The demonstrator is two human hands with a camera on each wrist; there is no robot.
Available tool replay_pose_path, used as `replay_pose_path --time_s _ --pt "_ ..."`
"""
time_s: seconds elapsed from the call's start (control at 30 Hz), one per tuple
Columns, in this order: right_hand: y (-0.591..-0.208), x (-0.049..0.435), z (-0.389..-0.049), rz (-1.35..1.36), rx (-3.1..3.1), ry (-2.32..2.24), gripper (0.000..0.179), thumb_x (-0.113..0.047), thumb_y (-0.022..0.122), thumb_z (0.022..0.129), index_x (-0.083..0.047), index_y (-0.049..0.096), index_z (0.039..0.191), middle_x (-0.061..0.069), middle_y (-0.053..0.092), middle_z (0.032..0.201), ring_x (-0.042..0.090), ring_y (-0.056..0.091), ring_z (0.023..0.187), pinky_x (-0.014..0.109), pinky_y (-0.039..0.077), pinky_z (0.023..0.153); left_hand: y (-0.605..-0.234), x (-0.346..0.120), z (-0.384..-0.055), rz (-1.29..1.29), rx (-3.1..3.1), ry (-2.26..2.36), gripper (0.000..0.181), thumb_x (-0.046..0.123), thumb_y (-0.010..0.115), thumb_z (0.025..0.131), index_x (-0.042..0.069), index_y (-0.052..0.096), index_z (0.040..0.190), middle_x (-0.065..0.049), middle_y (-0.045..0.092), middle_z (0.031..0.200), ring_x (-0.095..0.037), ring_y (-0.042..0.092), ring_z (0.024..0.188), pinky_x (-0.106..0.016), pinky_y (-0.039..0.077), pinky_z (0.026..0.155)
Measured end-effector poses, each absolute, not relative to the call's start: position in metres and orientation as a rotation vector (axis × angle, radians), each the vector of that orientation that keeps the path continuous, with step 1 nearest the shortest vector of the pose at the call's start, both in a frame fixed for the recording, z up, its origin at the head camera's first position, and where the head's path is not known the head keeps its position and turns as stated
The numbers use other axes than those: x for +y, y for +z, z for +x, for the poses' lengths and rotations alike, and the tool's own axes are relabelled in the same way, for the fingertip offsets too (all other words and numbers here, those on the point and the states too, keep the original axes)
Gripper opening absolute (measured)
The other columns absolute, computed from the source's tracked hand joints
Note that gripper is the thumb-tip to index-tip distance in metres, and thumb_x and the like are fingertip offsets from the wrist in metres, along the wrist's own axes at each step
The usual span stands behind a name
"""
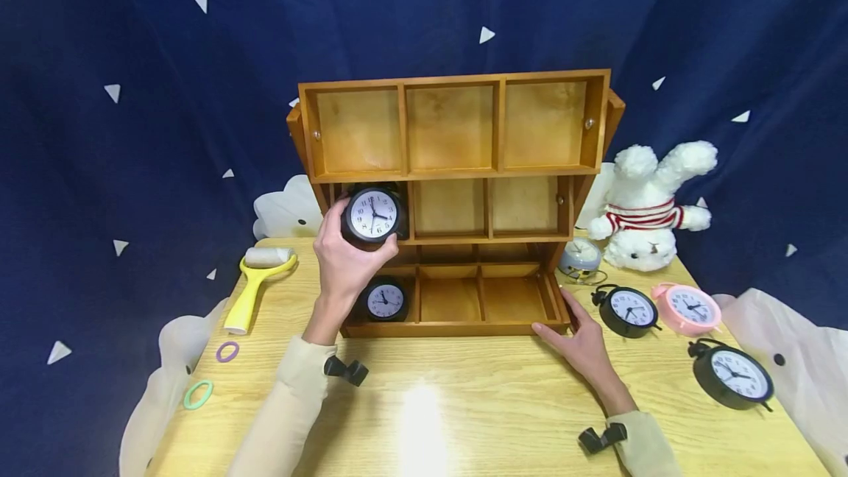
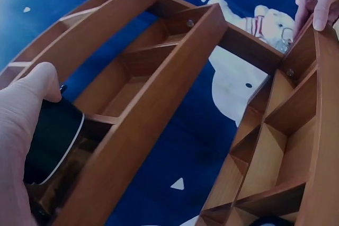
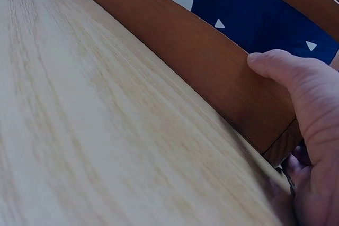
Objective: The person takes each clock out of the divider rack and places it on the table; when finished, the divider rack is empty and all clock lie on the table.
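Observation:
In the head view my left hand (image 1: pixel 347 262) grips a round black alarm clock (image 1: pixel 373 214), its white dial facing me. The clock is at the left compartment of the middle tier of a three-tier wooden shelf (image 1: pixel 457 329). From the left wrist view, the thumb lies over the dark clock body (image 2: pixel 53 141), and the other fingers are hidden. Below, another black clock (image 1: pixel 385 301) sits in the bottom tier's left compartment. My right hand (image 1: pixel 578 342) holds the shelf's lower right corner, thumb on the front board (image 3: pixel 212 72) and fingers round the side.
Right of the shelf are a grey-blue clock (image 1: pixel 581 255), black clocks (image 1: pixel 626 311) (image 1: pixel 734 374), a pink clock (image 1: pixel 689 308) and an upside-down plush toy (image 1: pixel 641 219). At left lie a yellow-handled lint roller (image 1: pixel 246 300), a purple ring (image 1: pixel 220 348) and a green ring (image 1: pixel 189 397).

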State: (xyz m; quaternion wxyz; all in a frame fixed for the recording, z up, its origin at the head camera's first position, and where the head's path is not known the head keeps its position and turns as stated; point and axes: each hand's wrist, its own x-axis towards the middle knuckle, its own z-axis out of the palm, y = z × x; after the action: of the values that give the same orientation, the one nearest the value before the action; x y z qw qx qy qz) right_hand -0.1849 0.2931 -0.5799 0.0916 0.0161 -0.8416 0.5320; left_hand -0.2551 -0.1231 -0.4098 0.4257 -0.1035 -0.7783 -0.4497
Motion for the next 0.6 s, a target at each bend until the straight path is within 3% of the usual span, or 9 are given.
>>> replay_pose_path --time_s 0.17,0.4,0.6 --pt "-0.577 0.293 -0.184 0.044 -2.508 1.588 0.096 -0.023 0.088 0.088 -0.006 0.032 0.164 0.020 0.030 0.168 0.041 0.035 0.150 -0.001 0.030 0.104 -0.408 -0.133 -0.241 -0.282 -1.955 -1.151 0.084 0.034 0.093 0.060 0.002 0.065 0.132 -0.013 0.070 0.132 -0.029 0.068 0.115 -0.045 0.059 0.094" --pt "-0.576 0.292 -0.183 0.063 -2.497 1.594 0.096 -0.021 0.088 0.087 -0.007 0.032 0.163 0.025 0.033 0.165 0.043 0.039 0.147 -0.002 0.032 0.102 -0.413 -0.155 -0.216 -0.330 -1.999 -1.215 0.084 0.028 0.094 0.060 0.001 0.065 0.134 -0.009 0.069 0.137 -0.027 0.070 0.116 -0.021 0.054 0.100" --pt "-0.578 0.292 -0.185 0.072 -2.493 1.581 0.096 -0.018 0.088 0.086 -0.007 0.032 0.164 0.028 0.037 0.162 0.045 0.043 0.144 -0.003 0.033 0.099 -0.415 -0.181 -0.194 -0.334 -2.007 -1.215 0.082 0.018 0.096 0.058 0.001 0.066 0.133 -0.011 0.071 0.132 -0.029 0.071 0.113 -0.016 0.052 0.101"
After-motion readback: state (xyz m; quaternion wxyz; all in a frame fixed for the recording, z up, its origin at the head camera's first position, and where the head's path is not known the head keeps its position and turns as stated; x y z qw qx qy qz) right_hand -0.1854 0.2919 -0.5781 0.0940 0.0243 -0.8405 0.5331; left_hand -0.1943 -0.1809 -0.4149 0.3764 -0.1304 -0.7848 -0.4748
